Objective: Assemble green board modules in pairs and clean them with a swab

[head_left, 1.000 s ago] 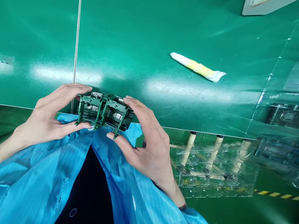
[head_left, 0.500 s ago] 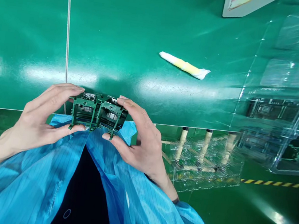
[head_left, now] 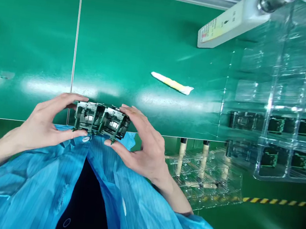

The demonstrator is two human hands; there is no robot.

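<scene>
- The left hand (head_left: 41, 126) has a narrow grip on the left frame (head_left: 86, 116), an openwork dark green block: fingertips along its far edge, thumb on its near edge.
- The right hand (head_left: 148, 147) grips the right frame (head_left: 114, 124) the same way, index finger over the top corner and thumb at the lower one.
- Taking the wrapped stick (head_left: 171, 83) as my landmark, both frames are to its left and nearer the person, at the near edge of the green surface (head_left: 123, 43). They touch side by side, the right one slightly askew; whether they are joined, I cannot tell.
- As for progress, I'd judge the handling of this pair to be under way rather than finished: both frames are up in the fingers, neither is set down, and the wrapped stick lies apart from both hands.
- Beyond the wrapped stick and to its right stands a white bottle (head_left: 232, 23) with a printed label.
- Well to the right of the wrapped stick is a clear tray (head_left: 268, 107) with similar dark pieces (head_left: 276, 125) in its compartments. Whether those are finished or waiting, I can't say.
- Nearer the person than the wrapped stick, and to its right, more clear trays (head_left: 206, 200) sit lower, beyond the edge of the surface.
</scene>
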